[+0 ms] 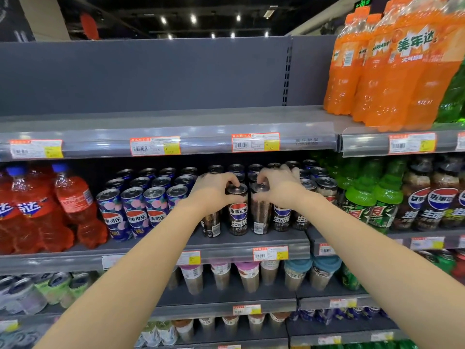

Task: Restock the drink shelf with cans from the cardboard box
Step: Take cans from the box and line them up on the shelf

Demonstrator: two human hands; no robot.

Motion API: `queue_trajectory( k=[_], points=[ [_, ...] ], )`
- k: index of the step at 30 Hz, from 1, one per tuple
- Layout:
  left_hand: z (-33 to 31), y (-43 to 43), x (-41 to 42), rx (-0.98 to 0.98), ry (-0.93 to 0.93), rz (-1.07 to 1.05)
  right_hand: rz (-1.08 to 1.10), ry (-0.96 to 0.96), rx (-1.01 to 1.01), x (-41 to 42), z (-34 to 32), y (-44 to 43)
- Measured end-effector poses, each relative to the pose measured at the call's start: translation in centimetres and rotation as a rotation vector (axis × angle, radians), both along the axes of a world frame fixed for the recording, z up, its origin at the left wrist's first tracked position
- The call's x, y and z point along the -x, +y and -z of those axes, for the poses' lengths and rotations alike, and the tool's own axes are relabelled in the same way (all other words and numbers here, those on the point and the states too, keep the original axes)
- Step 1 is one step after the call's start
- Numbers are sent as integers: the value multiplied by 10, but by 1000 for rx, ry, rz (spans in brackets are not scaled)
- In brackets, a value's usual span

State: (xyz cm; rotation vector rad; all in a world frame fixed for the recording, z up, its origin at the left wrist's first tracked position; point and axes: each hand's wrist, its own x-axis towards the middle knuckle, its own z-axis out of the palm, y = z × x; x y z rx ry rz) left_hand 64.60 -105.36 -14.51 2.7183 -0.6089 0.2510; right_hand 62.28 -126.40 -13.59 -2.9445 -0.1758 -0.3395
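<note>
Supermarket shelving is filling your view while your left hand [216, 191] is gripping a dark can [237, 216] by its top and your right hand [280, 187] the neighbour can [260, 217], both standing at the drink shelf's [289, 239] front edge; seemingly seating them, you'll next be needing cans from the unseen cardboard box.

Grey back panel [151, 76], dark ceiling [125, 11], bright spotlights [193, 18]
</note>
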Motion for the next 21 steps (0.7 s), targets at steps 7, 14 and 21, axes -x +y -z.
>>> queue_trajectory(
  k=[7, 14, 21],
  points=[
    [2, -2, 0, -65, -59, -16, 64, 40, -81, 0, -1, -4],
    [1, -1, 0, -47, -54, 0, 29, 92, -93, -4, -4, -2],
    [2, -2, 4, 9, -42, -10, 125, 70, 25, -2, -8, 2]
  ],
)
